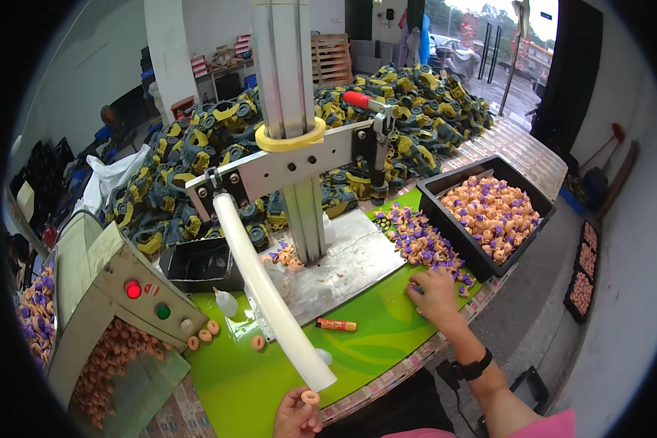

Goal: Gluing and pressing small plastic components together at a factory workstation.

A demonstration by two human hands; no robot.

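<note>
My left hand (296, 416), at the lower edge, pinches a small peach-coloured plastic piece (310, 397) with a round hollow opening facing up. It is just below the free end of a long white tube (270, 292) on a metal press stand (292, 160). My right hand (436, 298) reaches over the green mat (372, 350) to the near edge of a heap of small peach-and-purple pieces (423, 241). Its fingers are closed together, with a dark purplish speck at their tips; what they hold is too small to make out.
A black crate (431, 208) of peach-and-purple pieces stands right of the heap. At left is a beige machine (109, 270) with peach pieces in its opening. A lighter (336, 325) and a white squeeze bottle (225, 303) rest on the mat. Yellow-and-grey toy vehicles (197, 160) pile up behind.
</note>
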